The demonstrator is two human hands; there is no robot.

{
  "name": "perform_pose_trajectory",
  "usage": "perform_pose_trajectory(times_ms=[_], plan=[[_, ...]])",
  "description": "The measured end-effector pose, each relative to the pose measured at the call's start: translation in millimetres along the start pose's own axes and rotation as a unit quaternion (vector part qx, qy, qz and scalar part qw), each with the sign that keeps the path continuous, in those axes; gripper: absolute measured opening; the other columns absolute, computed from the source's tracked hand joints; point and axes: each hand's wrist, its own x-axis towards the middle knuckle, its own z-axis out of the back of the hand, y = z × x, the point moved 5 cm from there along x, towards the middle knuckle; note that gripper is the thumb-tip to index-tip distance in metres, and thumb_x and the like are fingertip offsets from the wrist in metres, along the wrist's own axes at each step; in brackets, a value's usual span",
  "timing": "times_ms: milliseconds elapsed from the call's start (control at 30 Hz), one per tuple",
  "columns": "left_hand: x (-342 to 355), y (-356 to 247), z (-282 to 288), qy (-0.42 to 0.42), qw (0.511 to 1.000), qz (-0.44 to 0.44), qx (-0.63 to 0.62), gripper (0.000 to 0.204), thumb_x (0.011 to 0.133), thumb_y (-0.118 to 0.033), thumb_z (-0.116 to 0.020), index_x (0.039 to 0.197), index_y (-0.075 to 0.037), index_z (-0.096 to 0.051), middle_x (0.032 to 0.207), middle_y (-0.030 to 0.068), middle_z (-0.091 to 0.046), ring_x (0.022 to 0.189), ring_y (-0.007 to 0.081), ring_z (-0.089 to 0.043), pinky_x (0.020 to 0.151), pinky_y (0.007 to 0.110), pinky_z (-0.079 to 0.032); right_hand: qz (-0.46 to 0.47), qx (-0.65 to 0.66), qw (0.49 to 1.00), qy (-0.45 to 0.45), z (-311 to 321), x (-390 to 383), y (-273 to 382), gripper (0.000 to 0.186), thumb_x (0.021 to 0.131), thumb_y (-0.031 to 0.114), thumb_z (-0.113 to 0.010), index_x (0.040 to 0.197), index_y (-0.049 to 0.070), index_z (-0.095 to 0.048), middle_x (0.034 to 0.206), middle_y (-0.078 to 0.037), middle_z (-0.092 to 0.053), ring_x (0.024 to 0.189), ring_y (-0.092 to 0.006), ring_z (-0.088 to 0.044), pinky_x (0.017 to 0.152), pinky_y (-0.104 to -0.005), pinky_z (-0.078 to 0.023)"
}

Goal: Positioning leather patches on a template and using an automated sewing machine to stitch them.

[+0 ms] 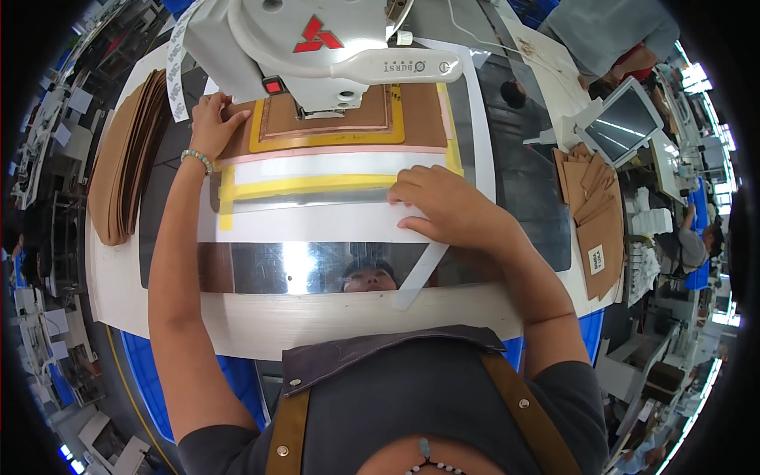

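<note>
- Your left hand (210,127) lies flat on the left edge of the brown leather piece (419,119), near its upper left corner. The fingers are stretched out, a little apart, and they press down; they clamp on nothing.
- Your right hand (447,207) lies on the white template sheet (317,224), at its right part. The fingers are bent and close together, with the tips pressing on the sheet and the yellow tape (309,186); they do not close around a thing.
- The brown leather piece lies on the desk (317,324) under the white sewing machine head (317,47), in the middle top of the view. A yellow frame (400,119) goes around its inner stitched part, and a pink strip (332,150) runs along its lower edge.
- The white template sheet is just below the pink strip, between your two hands, and a shiny metal plate (269,269) lies under it and shows reflections.
- A white strip (419,273) goes out from under your right hand toward the desk edge.
- On your left, a stack of brown leather pieces (119,158) lies at the desk edge, well apart from your left hand.
- On your right, more brown cut pieces (594,214) lie in a pile, and a small screen (625,123) stands above them.
- Another person (609,36) sits at the far right top.
</note>
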Motion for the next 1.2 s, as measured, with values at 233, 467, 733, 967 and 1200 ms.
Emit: perform_pose_trajectory(times_ms=[233, 467, 733, 967, 1200], plan=[[1.5, -68.2, -34.7, -0.021, 1.000, 0.000, -0.001, 0.032, 0.092, -0.037, -0.078, 0.098, -0.005, -0.079, 0.089, 0.0152, -0.077, 0.101, 0.0401, -0.066, 0.086, 0.048, -0.052, 0.011, 0.026, 0.997, 0.065, 18.4, -38.4, 2.1, 0.019, 0.088, 0.017, -0.080, 0.102, 0.011, -0.070, 0.104, -0.005, -0.067, 0.109, -0.0280, -0.062, 0.094, -0.0427, -0.047], [-1.3, -147.1, -45.6, -0.088, 0.985, -0.139, -0.053, 0.027, 0.079, 0.000, -0.070, 0.106, 0.002, -0.075, 0.093, 0.0233, -0.075, 0.094, 0.0428, -0.072, 0.085, 0.048, -0.055, 0.054, 0.036, 0.985, 0.158, -8.9, -80.8, 16.1, 0.015, 0.086, 0.017, -0.082, 0.097, 0.011, -0.072, 0.100, -0.003, -0.066, 0.106, -0.0244, -0.062, 0.091, -0.0402, -0.048], [-2.8, -152.7, -31.5, -0.049, 0.998, -0.042, -0.021, 0.016, 0.080, -0.013, -0.067, 0.087, 0.000, -0.075, 0.089, 0.0249, -0.074, 0.090, 0.0463, -0.070, 0.081, 0.055, -0.056, 0.040, 0.066, 0.990, 0.121, 11.2, -67.6, 15.0, 0.010, 0.096, 0.016, -0.073, 0.096, 0.008, -0.067, 0.097, -0.006, -0.067, 0.095, -0.0276, -0.064, 0.086, -0.0391, -0.050], [-15.4, -160.1, -16.8, -0.071, 0.978, -0.180, 0.075, 0.022, 0.092, -0.019, -0.066, 0.082, -0.003, -0.076, 0.087, 0.0201, -0.076, 0.090, 0.0431, -0.075, 0.079, 0.051, -0.059, -0.215, 0.409, 0.881, -0.102, 27.3, -97.3, -35.9, 0.012, 0.096, 0.003, -0.073, 0.100, 0.004, -0.062, 0.091, 0.002, -0.057, 0.079, -0.0045, -0.055, 0.069, -0.0198, -0.044], [-125.0, -40.5, 188.8, -0.080, 0.972, 0.080, 0.207, 0.019, 0.102, -0.024, -0.066, 0.098, -0.006, -0.062, 0.088, 0.0181, -0.076, 0.085, 0.0408, -0.073, 0.075, 0.049, -0.057, -0.190, 0.317, 0.914, -0.167, 57.7, -146.3, -95.0, 0.010, 0.095, -0.003, -0.066, 0.103, 0.003, -0.068, 0.102, -0.001, -0.061, 0.075, -0.0048, -0.052, 0.064, -0.0202, -0.040]])
